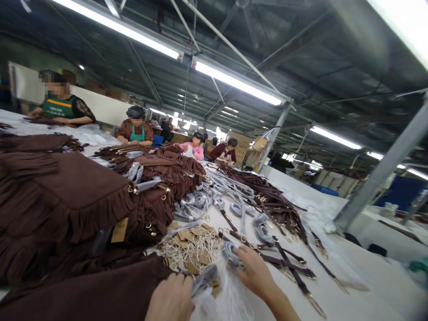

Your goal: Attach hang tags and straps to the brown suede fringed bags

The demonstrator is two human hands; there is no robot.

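My right hand (256,272) has its fingers closed round a coiled strap in clear plastic wrap (230,253). My left hand (171,298) is curled at the near edge of a dark brown fringed bag (87,296); what its fingers grip is hidden. Beside it, a plastic-wrapped piece (204,280) sticks up between the two hands. Thin clear plastic (234,298) lies below my right hand. Just beyond both hands is a heap of brown paper tags with white strings (194,247).
Stacked brown fringed bags (73,183) fill the left side. More wrapped coiled straps (195,203) and loose dark straps with gold clasps (274,200) cover the white table (361,276). Several people work along the far side. A grey post (381,160) stands right.
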